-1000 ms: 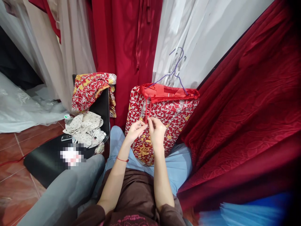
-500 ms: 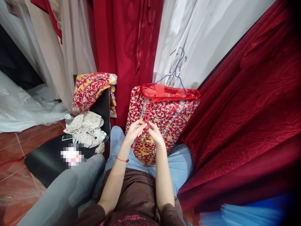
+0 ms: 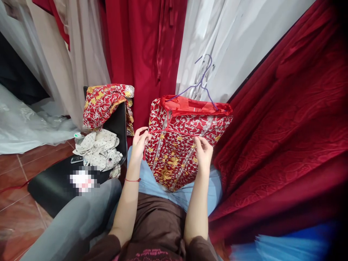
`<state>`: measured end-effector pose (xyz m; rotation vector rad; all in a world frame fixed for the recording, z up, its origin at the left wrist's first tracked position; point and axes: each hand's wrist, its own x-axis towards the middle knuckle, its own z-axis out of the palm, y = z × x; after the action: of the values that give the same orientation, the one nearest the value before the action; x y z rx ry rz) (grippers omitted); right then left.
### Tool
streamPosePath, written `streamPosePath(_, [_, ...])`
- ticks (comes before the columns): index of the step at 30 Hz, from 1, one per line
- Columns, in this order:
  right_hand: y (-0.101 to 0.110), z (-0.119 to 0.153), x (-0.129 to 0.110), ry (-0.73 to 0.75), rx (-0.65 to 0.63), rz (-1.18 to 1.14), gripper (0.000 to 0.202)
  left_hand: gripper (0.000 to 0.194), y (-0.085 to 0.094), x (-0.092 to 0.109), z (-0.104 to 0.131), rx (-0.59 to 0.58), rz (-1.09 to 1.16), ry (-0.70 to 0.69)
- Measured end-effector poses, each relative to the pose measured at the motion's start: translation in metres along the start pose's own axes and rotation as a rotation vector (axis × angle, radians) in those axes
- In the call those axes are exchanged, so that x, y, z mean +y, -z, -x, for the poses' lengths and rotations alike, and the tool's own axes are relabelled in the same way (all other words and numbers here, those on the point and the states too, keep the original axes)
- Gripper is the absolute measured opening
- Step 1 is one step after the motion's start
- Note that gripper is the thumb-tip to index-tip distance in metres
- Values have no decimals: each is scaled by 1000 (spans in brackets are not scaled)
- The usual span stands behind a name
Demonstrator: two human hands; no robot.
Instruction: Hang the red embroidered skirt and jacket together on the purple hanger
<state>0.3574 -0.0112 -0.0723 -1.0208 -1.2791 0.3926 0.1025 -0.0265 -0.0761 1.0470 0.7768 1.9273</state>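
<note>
A red cord (image 3: 181, 133) stretches sideways between my hands, in front of a red skirt-like garment (image 3: 174, 163) embroidered in silver and gold. My left hand (image 3: 140, 139) pinches the cord at the garment's left edge, and a loose end hangs below it. At the other side my right hand (image 3: 203, 146) pinches the cord between thumb and fingers. The cord joins the garment near its bright red waistband (image 3: 198, 106). A purple hanger (image 3: 201, 79) sticks up from that waistband. The garment's lower part rests on my lap, between my knees.
A black chair (image 3: 54, 185) on the left holds a crumpled dotted cloth (image 3: 99, 148), a phone (image 3: 77, 159) and another embroidered red garment (image 3: 102, 103). A person's grey-clad leg (image 3: 78, 217) is beside me. Red curtain-like fabric (image 3: 272, 127) hangs close on my right.
My hands were together at a loop in the cord over the garment's middle. They have moved apart to either side, and the cord is now drawn out between them.
</note>
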Motion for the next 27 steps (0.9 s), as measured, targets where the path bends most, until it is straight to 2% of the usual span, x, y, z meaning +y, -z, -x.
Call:
streamPosePath(2, [9,-16,1,32,87,42,44,20,1,8,-26,13,-78,-95])
streamPosePath(5, [30,-53,6,102,246,163,43,12,8,22,-79,93,-200,-242])
streamPosePath(8, [53,-88,11,133,377,317,42,9,16,32,-122,127,-322,-321])
streamPosePath(9, [57,-96,12,115,376,376,41,9,16,33,-131,100,-400,-331])
streamPosePath(11, [56,-104,9,43,277,497,37,9,14,29,-137,-3,-628,-327])
streamPosePath(13, [42,-105,3,-19,78,566,31,13,5,22,-135,-144,-864,-265])
streamPosePath(15, [16,-104,-6,-6,-150,515,28,21,-9,13,-130,-305,-950,-170])
streamPosePath(18, [-32,-105,-18,79,-432,305,27,35,-34,1,-128,-489,-793,-142])
streamPosePath(20, [-65,-108,-25,108,-563,192,26,42,-51,-4,-131,-518,-653,-211])
streamPosePath(22, [-94,-115,-29,110,-618,140,24,44,-65,-5,-138,-501,-573,-267])
streamPosePath(23, [-105,-120,-31,105,-604,126,23,43,-70,-4,-143,-483,-569,-289])
streamPosePath(27, [-132,-148,-35,-17,-446,19,17,28,-86,2,-170,-420,-632,-376])
